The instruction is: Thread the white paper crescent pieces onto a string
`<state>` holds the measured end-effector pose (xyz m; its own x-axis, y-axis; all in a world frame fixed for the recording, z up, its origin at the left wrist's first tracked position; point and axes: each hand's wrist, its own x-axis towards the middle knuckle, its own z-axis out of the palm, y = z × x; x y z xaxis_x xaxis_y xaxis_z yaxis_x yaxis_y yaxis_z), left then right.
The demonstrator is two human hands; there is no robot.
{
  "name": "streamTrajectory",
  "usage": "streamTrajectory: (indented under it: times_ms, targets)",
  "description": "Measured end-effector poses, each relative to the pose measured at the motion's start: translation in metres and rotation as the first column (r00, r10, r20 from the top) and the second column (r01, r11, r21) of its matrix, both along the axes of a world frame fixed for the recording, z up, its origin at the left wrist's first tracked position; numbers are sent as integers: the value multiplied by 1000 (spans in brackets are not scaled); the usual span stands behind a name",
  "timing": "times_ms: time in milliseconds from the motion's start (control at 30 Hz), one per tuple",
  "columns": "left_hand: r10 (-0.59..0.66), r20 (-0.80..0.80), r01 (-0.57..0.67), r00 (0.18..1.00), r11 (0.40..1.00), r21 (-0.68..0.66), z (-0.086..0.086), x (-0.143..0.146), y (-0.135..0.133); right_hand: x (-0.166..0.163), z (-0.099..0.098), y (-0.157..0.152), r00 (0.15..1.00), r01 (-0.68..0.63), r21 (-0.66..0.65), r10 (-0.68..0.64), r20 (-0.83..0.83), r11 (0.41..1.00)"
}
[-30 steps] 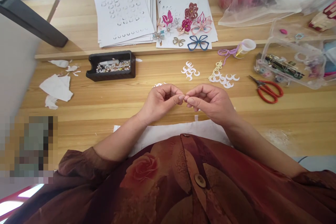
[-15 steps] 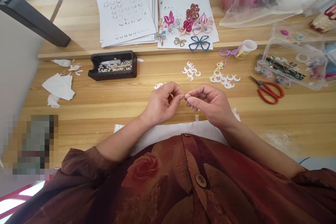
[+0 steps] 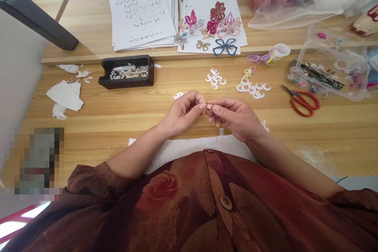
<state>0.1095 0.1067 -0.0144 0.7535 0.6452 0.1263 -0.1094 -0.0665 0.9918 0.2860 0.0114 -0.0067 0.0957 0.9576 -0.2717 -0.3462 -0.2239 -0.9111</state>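
Note:
My right hand [image 3: 236,119] pinches a tiny pinkish piece [image 3: 209,107] between thumb and forefinger; what it is exactly is too small to tell. My left hand [image 3: 183,114] curls just beside it, its thumb tip almost at the piece, and its fingers hide whatever lies inside them. White paper crescent cutouts [image 3: 215,78] lie on the wooden desk [image 3: 124,120] just beyond my hands. A second crescent pile [image 3: 254,89] sits to the right, next to a gold coiled strip [image 3: 244,79]. A small white paper curl [image 3: 178,95] lies beyond my left hand.
Red-handled scissors [image 3: 304,102] and a clear plastic box [image 3: 330,75] of supplies sit right. A black tray of beads [image 3: 126,72] and torn paper scraps [image 3: 65,96] sit left. Paper stacks [image 3: 138,12] and paper flowers [image 3: 206,23] lie on a raised shelf.
My hands have parted slightly, with the left fingertips drawing back from the pinkish piece. My right hand's fingers now lie flatter around it. The view has shifted a little.

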Motion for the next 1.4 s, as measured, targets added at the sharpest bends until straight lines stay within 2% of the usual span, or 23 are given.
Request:
streamTrajectory:
  times_ms: [267, 400, 633, 800, 967, 1200, 1300, 1400]
  targets:
    - [87, -64, -82, 994, 993, 85, 0, 5, -7, -4, -2, 0, 983, 71, 49, -78, 165, 996]
    - [70, -56, -66, 996, 995, 75, -2, 6, -8, -6, -3, -1, 981, 90, 80, -102, 162, 993]
    - [133, -106, -108, 985, 971, 212, -5, 6, -8, -7, -1, -4, 970, 38, 131, -69, 234, 991]
    - [156, -116, -144, 981, 984, 100, -4, 8, -9, -9, -4, -5, 952, 36, 211, -98, 289, 977]
    - [152, -72, -153, 986, 988, -8, -6, 9, -8, -8, -9, -4, 956, 90, 257, -156, 250, 962]
    - [146, -93, -162, 985, 969, -189, -6, 11, -12, -5, -12, 0, 975, 176, 182, -197, 107, 967]
    - [168, -72, -179, 983, 961, -211, -4, 12, -13, -6, -10, 0, 975, 196, 178, -211, 67, 964]
    - [184, -44, -190, 982, 957, -218, -4, 12, -13, -5, -9, -1, 987, 151, 168, -157, 22, 974]
